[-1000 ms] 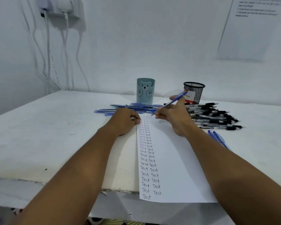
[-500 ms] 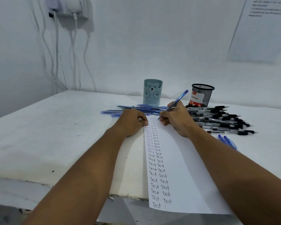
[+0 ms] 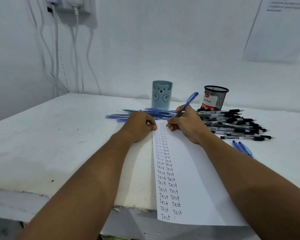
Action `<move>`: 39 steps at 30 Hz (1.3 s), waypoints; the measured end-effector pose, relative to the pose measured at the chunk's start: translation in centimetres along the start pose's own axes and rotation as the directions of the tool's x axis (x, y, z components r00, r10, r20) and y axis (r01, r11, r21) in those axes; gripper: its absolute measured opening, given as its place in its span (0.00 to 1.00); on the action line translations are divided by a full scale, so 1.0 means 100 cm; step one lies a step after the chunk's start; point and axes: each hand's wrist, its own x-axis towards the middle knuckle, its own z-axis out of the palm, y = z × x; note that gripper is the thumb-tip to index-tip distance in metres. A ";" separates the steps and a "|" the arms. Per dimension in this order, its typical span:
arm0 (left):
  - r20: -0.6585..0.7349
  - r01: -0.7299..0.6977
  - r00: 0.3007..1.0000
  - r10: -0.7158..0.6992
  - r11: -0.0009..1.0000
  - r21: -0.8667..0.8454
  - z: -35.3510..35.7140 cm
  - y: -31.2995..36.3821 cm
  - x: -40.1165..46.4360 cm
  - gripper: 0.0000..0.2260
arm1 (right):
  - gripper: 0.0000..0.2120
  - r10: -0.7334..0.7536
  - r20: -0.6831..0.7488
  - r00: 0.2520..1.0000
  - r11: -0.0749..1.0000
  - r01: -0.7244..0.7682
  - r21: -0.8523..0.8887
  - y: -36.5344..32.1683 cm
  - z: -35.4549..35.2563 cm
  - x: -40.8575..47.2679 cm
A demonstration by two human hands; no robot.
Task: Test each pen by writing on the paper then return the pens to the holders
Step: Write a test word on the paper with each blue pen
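Right hand (image 3: 187, 125) is gripping a blue pen (image 3: 184, 108), tip meeting the far end of the paper (image 3: 189, 170).
Left hand (image 3: 139, 126) is resting w/ curled fingers on the paper's left edge, holding nothing. Beyond the paper: bear holder (image 3: 162, 95) & mesh holder (image 3: 215, 97) are standing upright, blue pens (image 3: 142, 114) lying to the left, black pens (image 3: 235, 124) piled to the right; 2 blue pens (image 3: 242, 148) lying nearer, right of the paper.
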 end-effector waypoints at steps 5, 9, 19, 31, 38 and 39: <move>0.004 0.004 1.000 -0.004 1.000 0.005 -0.001 0.001 -0.001 0.06 | 0.15 -0.011 -0.021 1.000 0.996 0.009 -0.085 0.002 0.002 0.001; 0.004 0.005 1.000 -0.005 1.000 0.006 0.000 0.000 -0.002 0.06 | 0.15 -0.011 -0.021 1.000 0.993 0.008 -0.120 0.002 0.002 0.001; 0.011 0.019 1.000 -0.019 1.000 -0.009 0.000 0.000 -0.002 0.06 | 0.15 0.020 -0.002 1.000 0.998 -0.020 -0.056 -0.002 0.000 -0.001; 0.020 0.036 0.999 -0.036 0.999 -0.005 -0.001 0.000 -0.004 0.07 | 0.16 0.036 -0.023 0.999 0.999 -0.037 -0.031 -0.003 -0.002 -0.002; 0.034 0.034 0.999 -0.034 0.999 0.001 -0.001 0.000 -0.004 0.07 | 0.15 0.002 -0.019 1.000 0.990 -0.004 -0.138 -0.002 0.000 -0.002; 0.036 0.031 0.999 -0.031 1.000 0.002 -0.001 0.000 -0.004 0.07 | 0.15 0.007 -0.015 1.000 0.992 -0.009 -0.128 -0.002 0.000 -0.001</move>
